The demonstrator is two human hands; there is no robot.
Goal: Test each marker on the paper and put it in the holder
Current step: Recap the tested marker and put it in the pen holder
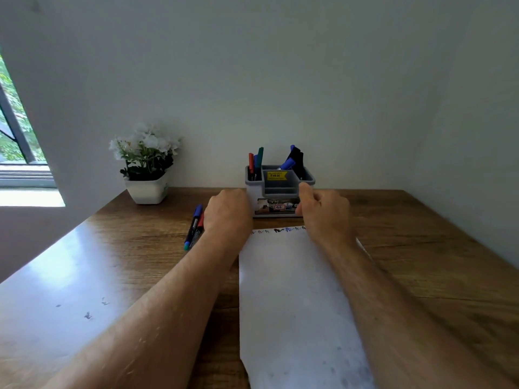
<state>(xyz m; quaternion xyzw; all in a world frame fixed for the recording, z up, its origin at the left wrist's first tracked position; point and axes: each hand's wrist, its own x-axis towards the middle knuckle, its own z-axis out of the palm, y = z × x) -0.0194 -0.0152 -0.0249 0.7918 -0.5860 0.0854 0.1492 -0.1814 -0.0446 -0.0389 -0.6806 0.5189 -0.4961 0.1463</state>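
A gray and white holder (280,189) stands at the back of the wooden table (421,248), close to the wall. Red, blue and green markers (256,163) stand up in its left slot, and blue and black markers (294,161) lean in its right slot. A yellow sticker (276,175) is on the middle part. The right hand (323,211) is just in front of the holder's right side, with its fingers curled and one fingertip up near the rim; I cannot tell if it holds anything. The left hand (227,211) sits just left of the holder, knuckles up and fingers curled under, and I cannot tell if it grips something. Right beside the left hand, on its left, two loose markers (194,227) lie flat on the table, touching each other. The paper (295,304) lies between the two arms, with small test scribbles (280,230) along its far edge, just in front of the holder. A white pot of flowers (146,169) stands well to the left.
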